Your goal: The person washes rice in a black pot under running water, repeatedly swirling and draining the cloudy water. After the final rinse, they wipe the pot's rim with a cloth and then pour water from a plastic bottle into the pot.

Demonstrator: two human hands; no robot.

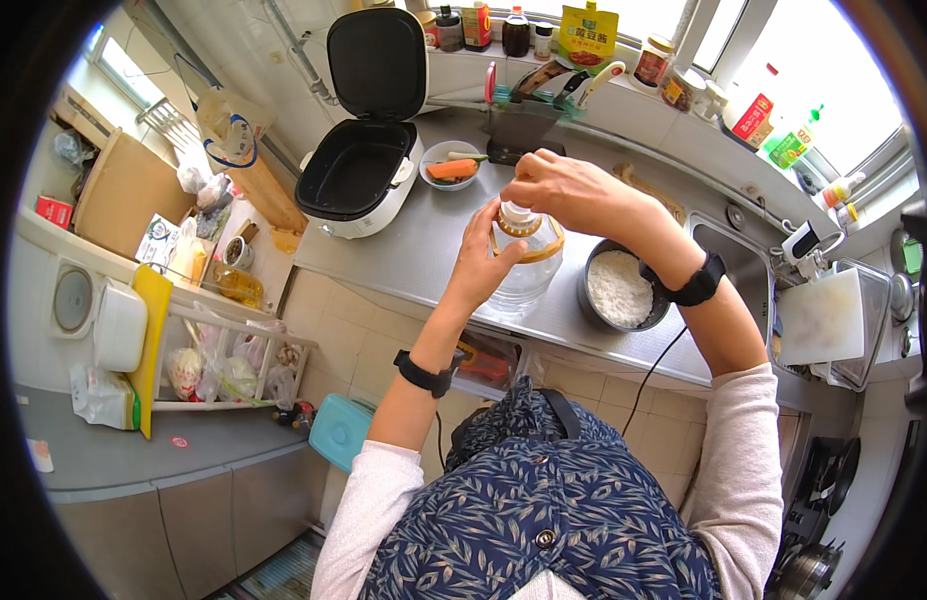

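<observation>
A large clear plastic bottle point(519, 289) with a tan carrying handle point(549, 251) stands on the steel counter in front of me. My left hand point(484, 255) grips it around the neck and handle. Above it, my right hand point(546, 184) has its fingers curled over the whitish cap point(516, 214) at the bottle's mouth. The fingertips are partly hidden, and whether the cap is loose does not show. Right of the bottle, below my right forearm, sits a dark inner pot point(585, 300) holding white rice point(619, 289).
An open, empty white multi-cooker point(373, 217) stands left, beside a white bowl point(433, 182) with a carrot point(453, 169). Knives point(568, 86) stand in a holder behind. Right are a sink point(726, 255) and a cutting board point(820, 319). Condiment bottles point(516, 34) line the windowsill.
</observation>
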